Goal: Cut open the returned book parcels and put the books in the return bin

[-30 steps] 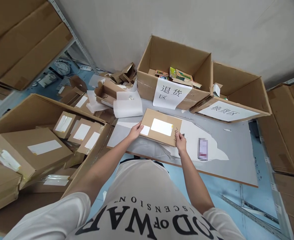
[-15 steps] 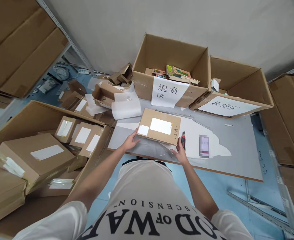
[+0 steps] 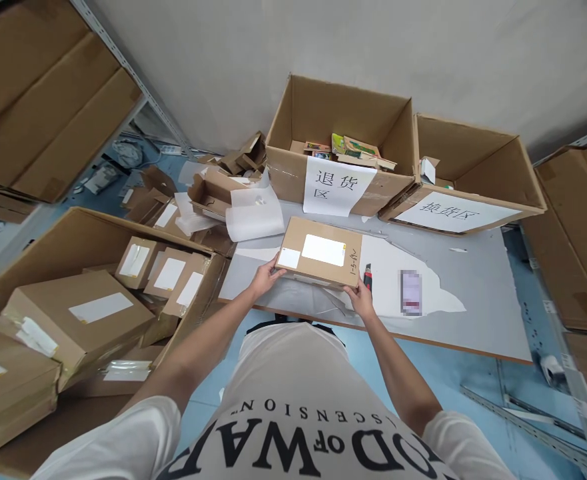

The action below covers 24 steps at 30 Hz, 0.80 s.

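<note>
A flat brown cardboard box with two white labels and handwriting along its right side is at the table's front, between my hands. My left hand grips its left front corner, fingers closed along the edge. At the right front corner, my right hand holds the box with thumb and fingers. A red and black box cutter lies on the table just right of that hand. Farther right lies a blurred rectangular thing on white paper.
Two large open cartons with paper signs stand at the back: one carton holds books, the other a small white box. Left is a big carton of labelled parcels. Torn cardboard and white foam sheet lie at the table's left end.
The box's front edge now sits lower against both hands, and my right hand has closed on its corner. The view has shifted slightly.
</note>
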Available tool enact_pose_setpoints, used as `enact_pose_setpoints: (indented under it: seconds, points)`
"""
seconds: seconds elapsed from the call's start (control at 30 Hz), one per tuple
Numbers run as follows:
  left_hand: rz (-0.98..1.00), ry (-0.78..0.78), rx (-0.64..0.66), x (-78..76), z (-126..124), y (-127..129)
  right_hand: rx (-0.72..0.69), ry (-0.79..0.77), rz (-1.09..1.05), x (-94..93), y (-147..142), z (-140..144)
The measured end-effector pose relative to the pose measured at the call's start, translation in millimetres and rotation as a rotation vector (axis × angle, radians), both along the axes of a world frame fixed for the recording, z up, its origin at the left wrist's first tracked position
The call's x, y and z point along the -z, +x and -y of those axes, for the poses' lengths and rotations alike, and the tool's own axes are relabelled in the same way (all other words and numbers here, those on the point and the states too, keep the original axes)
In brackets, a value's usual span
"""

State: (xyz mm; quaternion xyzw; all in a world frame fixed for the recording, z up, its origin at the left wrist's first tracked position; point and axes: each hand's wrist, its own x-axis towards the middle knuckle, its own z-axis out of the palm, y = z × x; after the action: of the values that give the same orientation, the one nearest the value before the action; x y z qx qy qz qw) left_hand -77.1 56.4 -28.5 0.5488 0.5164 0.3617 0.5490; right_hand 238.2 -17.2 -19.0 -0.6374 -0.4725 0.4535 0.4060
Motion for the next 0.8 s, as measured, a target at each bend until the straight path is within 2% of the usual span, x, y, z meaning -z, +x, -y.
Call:
enact_pose_setpoints:
  seconds: [0.1,0.23,0.33,0.43,0.6,0.8]
  points:
    - [-0.039,0.056,0.022,-27.4,-6.8,-0.3,0.039,0.024,0.099,-24.6,6.9,-9.1]
    - [-0.078,0.093,0.040,-67.3,-21.9,0.3,0.063,-0.024,0.366,-65.2,16.5,-26.3]
    - [-0.029,0.046,0.040,-84.2,-34.8,4.3,0.037,-0.068,0.548,-85.4,20.5,-42.0]
    - [-0.048,-0.011,0.021,-84.9,-45.4,9.1,0.003,-0.125,0.619,-88.3,21.2,-57.8]
    - [-0.144,-0.098,-0.043,-68.3,-52.9,12.6,-0.040,-0.235,0.660,-71.0,18.1,-76.8]
    - [-0.221,-0.078,-0.022,-54.7,-58.9,10.8,-0.008,-0.261,0.643,-56.7,18.7,-84.9]
